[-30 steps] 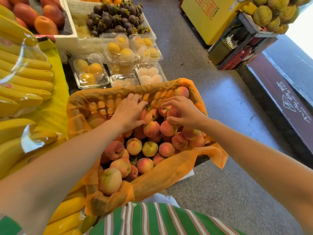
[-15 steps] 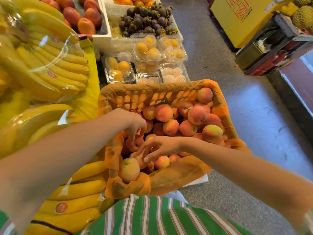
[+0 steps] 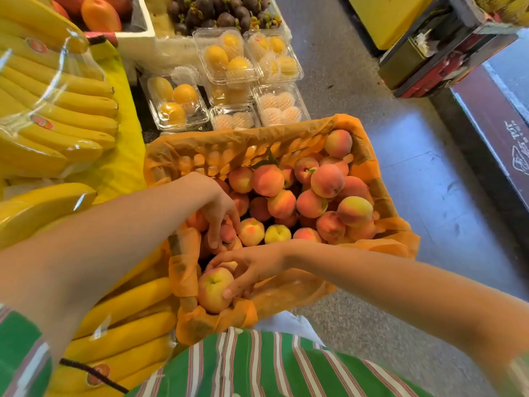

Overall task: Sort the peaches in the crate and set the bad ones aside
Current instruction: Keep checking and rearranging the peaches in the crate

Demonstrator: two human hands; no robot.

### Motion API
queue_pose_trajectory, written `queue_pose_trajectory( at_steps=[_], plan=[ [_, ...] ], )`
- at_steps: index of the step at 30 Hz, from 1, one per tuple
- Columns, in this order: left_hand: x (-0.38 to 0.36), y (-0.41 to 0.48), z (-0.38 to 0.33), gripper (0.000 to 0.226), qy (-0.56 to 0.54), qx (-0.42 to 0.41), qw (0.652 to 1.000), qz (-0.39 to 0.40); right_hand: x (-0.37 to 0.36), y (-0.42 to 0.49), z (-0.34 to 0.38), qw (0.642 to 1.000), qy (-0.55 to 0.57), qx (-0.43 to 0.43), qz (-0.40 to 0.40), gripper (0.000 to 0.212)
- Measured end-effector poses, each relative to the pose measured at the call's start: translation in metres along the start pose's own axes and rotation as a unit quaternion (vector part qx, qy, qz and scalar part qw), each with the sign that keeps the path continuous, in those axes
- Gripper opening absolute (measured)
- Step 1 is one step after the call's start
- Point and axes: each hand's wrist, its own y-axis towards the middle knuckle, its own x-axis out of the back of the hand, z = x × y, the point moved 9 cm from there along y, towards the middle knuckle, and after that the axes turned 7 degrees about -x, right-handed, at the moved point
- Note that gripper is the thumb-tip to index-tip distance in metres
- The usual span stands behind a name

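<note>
Fruit shop: boxed fruit (image 3: 226, 57), bananas (image 3: 57, 110).

the left hand (image 3: 220, 207) covers the peach (image 3: 227, 236) under it, grip unclear; orange liner (image 3: 289, 290) masks the crate (image 3: 217, 160); bananas (image 3: 57, 110) run off the left edge.

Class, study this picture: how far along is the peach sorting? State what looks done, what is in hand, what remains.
Done: many peaches are heaped at the far right of the crate; no set-aside pile shows. In hand: the right hand grips a large peach at the near corner, and the left hand reaches among peaches beside it, grip unclear. Left: judging those and the rest.
</note>
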Motion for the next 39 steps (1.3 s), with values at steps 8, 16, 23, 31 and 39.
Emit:
queue_pose_trajectory(
  at_steps=[8, 16, 23, 31, 39],
  plan=[
    [0.007, 0.009, -0.001, 0.082, 0.013, -0.023, 0.999, -0.036, -0.002, -0.013, 0.000, 0.998, 0.058, 0.032, -0.001, 0.060],
    [0.028, -0.003, 0.009, 0.085, -0.086, -0.036, 0.989, -0.115, 0.001, -0.019, 0.011, 0.997, 0.056, 0.042, -0.037, 0.038],
    [0.048, -0.019, 0.000, 0.040, -0.343, -0.146, 0.911, -0.177, 0.035, -0.058, -0.002, 0.990, 0.100, 0.050, -0.087, 0.048],
    [0.054, -0.013, -0.032, 0.069, -0.652, -0.294, 0.679, -0.165, 0.075, -0.133, -0.049, 0.931, 0.312, 0.100, -0.161, 0.064],
    [0.080, -0.021, -0.072, 0.039, -0.693, -0.364, 0.592, -0.191, 0.084, -0.163, -0.057, 0.888, 0.383, 0.139, -0.212, 0.062]
  ],
)
